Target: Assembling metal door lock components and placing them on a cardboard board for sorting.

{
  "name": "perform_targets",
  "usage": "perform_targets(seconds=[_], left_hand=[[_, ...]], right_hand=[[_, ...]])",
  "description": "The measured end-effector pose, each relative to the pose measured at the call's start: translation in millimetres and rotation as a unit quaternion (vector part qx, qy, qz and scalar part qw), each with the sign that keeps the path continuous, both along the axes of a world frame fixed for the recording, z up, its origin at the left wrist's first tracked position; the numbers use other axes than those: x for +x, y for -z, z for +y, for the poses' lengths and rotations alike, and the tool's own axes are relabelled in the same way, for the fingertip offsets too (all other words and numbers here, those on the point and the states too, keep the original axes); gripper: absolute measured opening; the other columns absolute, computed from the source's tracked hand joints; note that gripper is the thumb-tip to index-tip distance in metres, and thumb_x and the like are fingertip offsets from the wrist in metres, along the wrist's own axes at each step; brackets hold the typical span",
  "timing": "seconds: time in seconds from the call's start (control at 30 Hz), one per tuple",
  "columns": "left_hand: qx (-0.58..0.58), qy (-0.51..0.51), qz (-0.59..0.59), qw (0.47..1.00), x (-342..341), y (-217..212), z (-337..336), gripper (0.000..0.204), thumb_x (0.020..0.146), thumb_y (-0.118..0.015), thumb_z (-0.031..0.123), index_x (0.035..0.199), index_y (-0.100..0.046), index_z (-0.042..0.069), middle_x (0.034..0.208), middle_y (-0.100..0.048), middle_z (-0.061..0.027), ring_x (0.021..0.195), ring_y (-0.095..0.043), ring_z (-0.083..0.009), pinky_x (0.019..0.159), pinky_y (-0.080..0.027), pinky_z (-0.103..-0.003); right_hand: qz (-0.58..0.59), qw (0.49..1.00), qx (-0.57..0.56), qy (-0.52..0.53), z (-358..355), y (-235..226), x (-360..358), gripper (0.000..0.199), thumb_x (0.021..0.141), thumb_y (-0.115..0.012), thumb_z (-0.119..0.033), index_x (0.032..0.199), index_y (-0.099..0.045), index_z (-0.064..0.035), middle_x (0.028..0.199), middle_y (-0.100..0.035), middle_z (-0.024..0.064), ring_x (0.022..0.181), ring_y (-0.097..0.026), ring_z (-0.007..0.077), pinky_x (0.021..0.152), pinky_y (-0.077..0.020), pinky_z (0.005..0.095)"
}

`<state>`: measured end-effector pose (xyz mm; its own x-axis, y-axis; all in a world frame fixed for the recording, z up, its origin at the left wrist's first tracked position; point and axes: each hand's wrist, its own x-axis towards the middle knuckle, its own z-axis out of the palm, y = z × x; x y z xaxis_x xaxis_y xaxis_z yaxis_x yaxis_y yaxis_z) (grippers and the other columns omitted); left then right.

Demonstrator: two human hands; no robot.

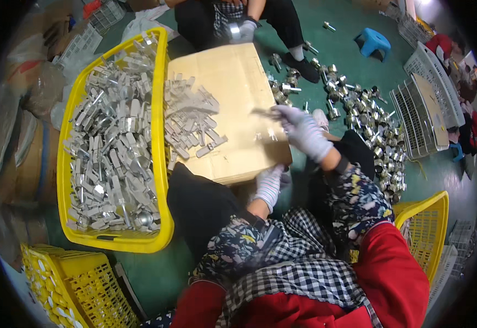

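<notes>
My right hand [307, 136], in a white glove, is raised over the right side of a pale cardboard-coloured work surface [238, 82]. Its fingers pinch a small flat grey piece [266, 113], blurred by motion. Lower down, my left hand [269, 187], in a striped white glove, is curled at the near edge of that surface. What its fingers close on is mostly hidden. Several flat grey bar-shaped pieces [197, 123] lie heaped on the surface's left side. Beside them stands a yellow basket [164, 218] full of metal parts with grey bars [115, 131].
Opposite sits a person whose gloved hand [246, 31] holds a shiny round metal part [234, 30]. Shiny metal cylinders with stems [353, 104] cover the green floor at right. A blue stool [374, 42], white crates [418, 117] and yellow baskets [435, 235] stand around.
</notes>
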<state>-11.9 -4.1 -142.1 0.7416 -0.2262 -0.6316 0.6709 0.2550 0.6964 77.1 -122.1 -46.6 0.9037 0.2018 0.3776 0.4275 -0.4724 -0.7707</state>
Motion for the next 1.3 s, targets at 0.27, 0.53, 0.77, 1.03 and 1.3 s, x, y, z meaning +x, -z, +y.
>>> perform_targets(seconds=[0.27,0.53,0.77,1.03,1.3], left_hand=[[-0.052,-0.049,0.12,0.99,1,-30,7,0.023,0.084,-0.056,0.028,0.084,-0.057,0.005,0.057,-0.053,-0.0021,0.042,-0.046,-0.0105,0.041,-0.039,-0.022],[0.023,-0.04,0.07,0.996,-8,-16,3,0.031,0.082,-0.059,0.034,0.092,-0.062,0.005,0.063,-0.058,-0.0071,0.051,-0.053,-0.0161,0.05,-0.044,-0.027],[0.046,-0.06,0.016,0.997,-8,-9,2,0.029,0.082,-0.06,0.025,0.092,-0.062,-0.002,0.066,-0.062,-0.0097,0.051,-0.053,-0.0167,0.05,-0.043,-0.028],[0.057,-0.073,-0.004,0.996,-9,-7,0,0.028,0.082,-0.06,0.023,0.092,-0.061,-0.003,0.07,-0.063,-0.0107,0.051,-0.054,-0.0165,0.05,-0.044,-0.028],[0.068,-0.057,-0.004,0.996,-8,-5,1,0.029,0.082,-0.06,0.026,0.087,-0.063,-0.003,0.06,-0.059,-0.0093,0.05,-0.053,-0.0167,0.05,-0.044,-0.028]], right_hand=[[0.302,0.946,0.117,0.002,-47,19,-44,0.034,0.089,-0.049,-0.023,0.116,-0.052,-0.0015,0.071,-0.049,-0.0007,0.056,-0.043,0.0063,0.049,-0.0377,0.0198],[0.379,0.924,0.029,0.032,-31,51,-24,0.027,0.086,-0.053,-0.02,0.103,-0.06,-0.0002,0.066,-0.055,0.0009,0.051,-0.047,0.0076,0.046,-0.0402,0.0216],[0.422,0.906,0.016,0.043,-33,50,-18,0.035,0.079,-0.056,-0.027,0.101,-0.061,0.0001,0.075,-0.06,0.0065,0.059,-0.054,0.0119,0.053,-0.0456,0.0251],[0.42,0.906,-0.001,0.05,-33,50,-16,0.036,0.079,-0.057,-0.027,0.103,-0.061,0.0001,0.076,-0.061,0.0065,0.058,-0.053,0.0115,0.052,-0.045,0.0245],[0.4,0.915,-0.019,0.054,-28,47,-18,0.031,0.078,-0.057,-0.024,0.097,-0.062,-0.0002,0.079,-0.063,0.0082,0.065,-0.056,0.0137,0.061,-0.0476,0.0271]])
